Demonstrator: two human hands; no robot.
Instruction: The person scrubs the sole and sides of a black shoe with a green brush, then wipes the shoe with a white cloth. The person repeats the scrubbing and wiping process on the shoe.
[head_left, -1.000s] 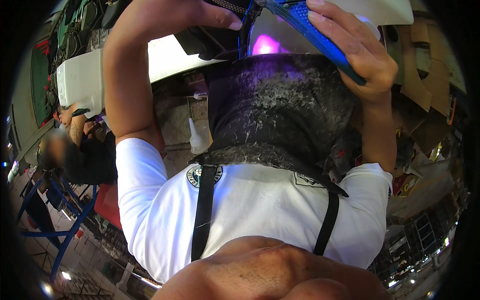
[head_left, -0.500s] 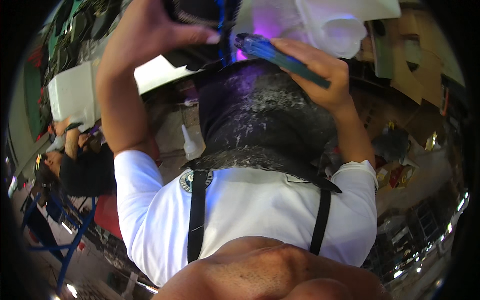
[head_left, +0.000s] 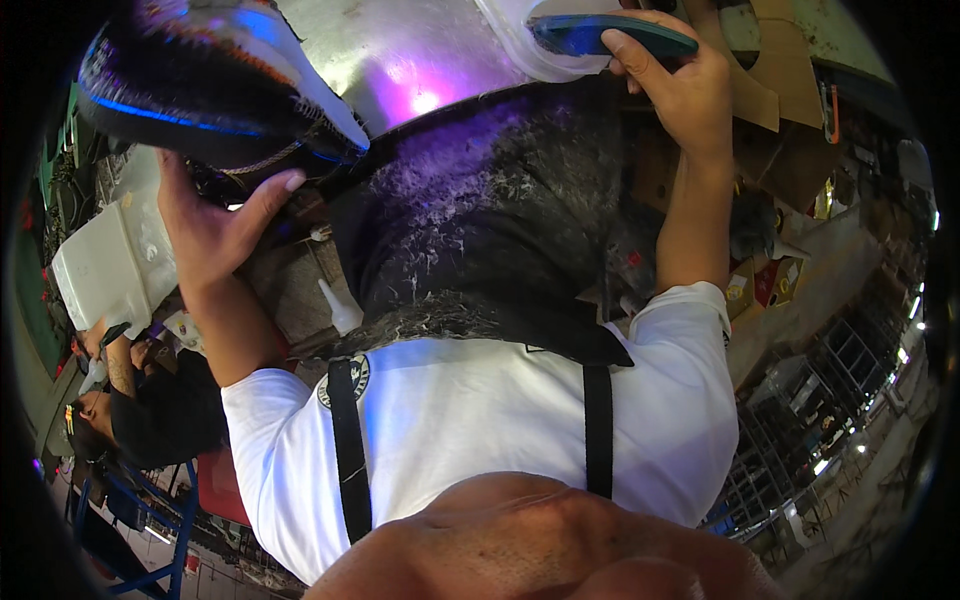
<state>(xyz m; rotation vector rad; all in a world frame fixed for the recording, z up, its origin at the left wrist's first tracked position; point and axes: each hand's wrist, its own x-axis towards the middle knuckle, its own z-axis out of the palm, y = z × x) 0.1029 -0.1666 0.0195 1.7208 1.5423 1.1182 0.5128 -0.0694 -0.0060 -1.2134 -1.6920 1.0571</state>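
My left hand point(head_left: 212, 225) grips a dark shoe point(head_left: 195, 115) from below, its thumb along the near edge. The shoe is tilted, its pale-rimmed underside facing up, and a blue-lit line runs along its side. In my right hand point(head_left: 695, 105) is a brush with a flat teal handle point(head_left: 650, 36), held between thumb and fingers. The brush's dark bristle end is over a translucent white tub point(head_left: 522, 50); whether it touches what is inside, I cannot tell. A shiny pale work surface point(head_left: 390, 60) with a purple glow lies between my hands.
A stained black apron point(head_left: 470, 230) covers my lap. At the left are a white nozzle bottle point(head_left: 342, 312), a white plastic container point(head_left: 100, 265) and a co-worker in a black top point(head_left: 175, 415). Cardboard point(head_left: 775, 70) stands at the far right.
My left hand has moved left and nearer, turning the shoe so its underside shows. My right hand has carried the brush right and away from the shoe, to the tub.
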